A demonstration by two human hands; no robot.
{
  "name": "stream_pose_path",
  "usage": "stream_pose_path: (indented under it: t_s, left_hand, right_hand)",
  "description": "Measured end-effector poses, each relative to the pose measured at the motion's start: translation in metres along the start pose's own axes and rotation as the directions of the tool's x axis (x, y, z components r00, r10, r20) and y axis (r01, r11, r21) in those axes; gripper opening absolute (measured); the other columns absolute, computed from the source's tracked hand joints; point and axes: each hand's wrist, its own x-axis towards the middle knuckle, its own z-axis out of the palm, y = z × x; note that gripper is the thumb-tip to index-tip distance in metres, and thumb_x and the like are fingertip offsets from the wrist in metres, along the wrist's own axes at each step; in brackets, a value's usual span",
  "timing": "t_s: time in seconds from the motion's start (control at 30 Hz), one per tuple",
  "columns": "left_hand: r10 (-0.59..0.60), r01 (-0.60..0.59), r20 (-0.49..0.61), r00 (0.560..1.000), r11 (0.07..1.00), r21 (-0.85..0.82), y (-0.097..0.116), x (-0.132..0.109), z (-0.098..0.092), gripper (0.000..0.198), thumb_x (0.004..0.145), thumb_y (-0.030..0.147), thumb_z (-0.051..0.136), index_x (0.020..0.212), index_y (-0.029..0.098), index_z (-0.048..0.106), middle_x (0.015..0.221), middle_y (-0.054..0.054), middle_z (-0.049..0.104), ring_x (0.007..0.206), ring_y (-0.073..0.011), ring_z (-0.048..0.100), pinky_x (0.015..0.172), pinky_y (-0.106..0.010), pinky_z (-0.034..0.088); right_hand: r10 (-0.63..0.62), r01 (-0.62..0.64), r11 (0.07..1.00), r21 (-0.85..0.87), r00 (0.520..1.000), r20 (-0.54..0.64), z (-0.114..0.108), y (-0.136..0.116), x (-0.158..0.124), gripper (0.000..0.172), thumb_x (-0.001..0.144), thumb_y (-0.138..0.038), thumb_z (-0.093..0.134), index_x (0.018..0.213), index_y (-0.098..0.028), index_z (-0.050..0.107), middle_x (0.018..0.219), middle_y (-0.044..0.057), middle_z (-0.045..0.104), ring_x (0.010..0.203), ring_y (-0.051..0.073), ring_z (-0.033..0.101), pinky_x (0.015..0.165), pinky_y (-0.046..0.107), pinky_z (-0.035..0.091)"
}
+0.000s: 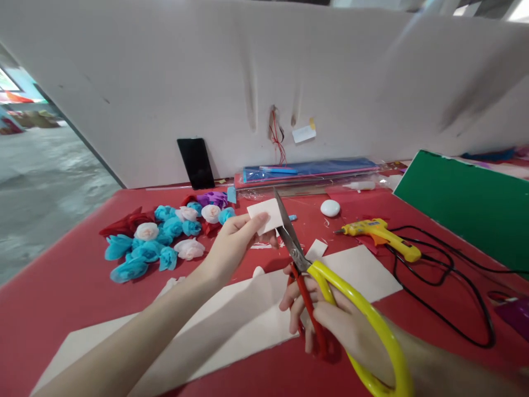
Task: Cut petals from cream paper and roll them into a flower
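My left hand point(243, 231) pinches a small white paper square point(264, 212) between thumb and fingers, raised over the table. In my right hand point(326, 309) are large scissors point(295, 248) with one yellow and one red handle. Their blades are parted, and the paper's right edge lies at the opening between them. Beneath both hands a long white paper sheet point(231, 325) lies on the red table. A small white paper scrap point(317, 249) rests just beyond my right hand, beside another white sheet point(359, 270).
Blue, white, red and purple paper flowers point(165, 231) cluster at left. A yellow glue gun point(380, 234) with a looped black cord point(467, 281) lies right, near a green board point(463, 204). A white egg-shaped object point(330, 208) and a black phone point(196, 164) stand farther back.
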Motion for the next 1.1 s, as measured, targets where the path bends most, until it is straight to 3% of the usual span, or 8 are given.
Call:
stream_pose_path:
  t_s: [0.17, 0.6, 0.83, 0.93, 1.1]
  left_hand:
    - [-0.008, 0.008, 0.014, 1.0, 1.0, 0.001, -0.004, 0.0, 0.001, 0.029, 0.079, 0.028, 0.052, 0.056, 0.014, 0.062, 0.052, 0.0, 0.059, 0.053, -0.0117, 0.055, 0.06, -0.021, 0.045]
    - [-0.022, 0.022, -0.001, 1.0, 1.0, 0.01, -0.007, 0.0, 0.003, 0.032, 0.076, 0.03, 0.053, 0.048, 0.016, 0.053, 0.052, 0.0, 0.057, 0.054, -0.0123, 0.054, 0.061, -0.024, 0.045]
    - [-0.028, 0.028, 0.002, 1.0, 1.0, -0.014, -0.008, 0.0, 0.004, 0.034, 0.077, 0.029, 0.053, 0.045, 0.017, 0.046, 0.054, 0.0, 0.057, 0.057, -0.0121, 0.055, 0.062, -0.023, 0.045]
    - [-0.025, 0.025, 0.001, 1.0, 0.999, -0.023, -0.009, 0.0, 0.003, 0.034, 0.077, 0.028, 0.053, 0.046, 0.017, 0.047, 0.054, 0.001, 0.056, 0.055, -0.0114, 0.054, 0.061, -0.023, 0.045]
    - [-0.03, 0.031, 0.026, 0.999, 0.999, -0.029, -0.01, -0.001, 0.003, 0.034, 0.076, 0.03, 0.055, 0.046, 0.017, 0.047, 0.053, 0.0, 0.057, 0.055, -0.0122, 0.055, 0.06, -0.023, 0.046]
  right_hand:
    - [0.038, -0.036, 0.998, -0.045, 0.998, 0.044, -0.002, 0.002, -0.004, 0.018, 0.085, -0.025, 0.038, 0.093, -0.017, 0.053, 0.072, 0.002, 0.059, 0.054, 0.01, 0.053, 0.047, 0.019, 0.041]
    - [0.082, -0.081, 0.996, 0.036, 0.996, -0.031, 0.01, -0.009, -0.001, 0.029, 0.09, -0.039, 0.034, 0.084, -0.016, 0.052, 0.051, -0.004, 0.05, 0.034, 0.006, 0.04, 0.037, 0.018, 0.037]
    - [0.169, -0.162, 0.979, 0.127, 0.985, -0.047, 0.01, 0.001, 0.0, 0.038, 0.084, -0.052, 0.043, 0.063, -0.02, 0.044, 0.032, -0.012, 0.027, 0.024, 0.003, 0.022, 0.028, 0.015, 0.029]
    - [0.177, -0.174, 0.977, 0.124, 0.984, -0.013, 0.009, 0.0, -0.001, 0.036, 0.086, -0.047, 0.041, 0.066, -0.018, 0.048, 0.038, -0.009, 0.037, 0.027, 0.003, 0.03, 0.03, 0.015, 0.032]
    - [0.118, -0.118, 0.982, 0.149, 0.993, 0.013, 0.01, 0.0, -0.002, 0.015, 0.083, -0.021, 0.038, 0.089, -0.018, 0.051, 0.069, -0.003, 0.054, 0.035, 0.003, 0.04, 0.033, 0.015, 0.033]
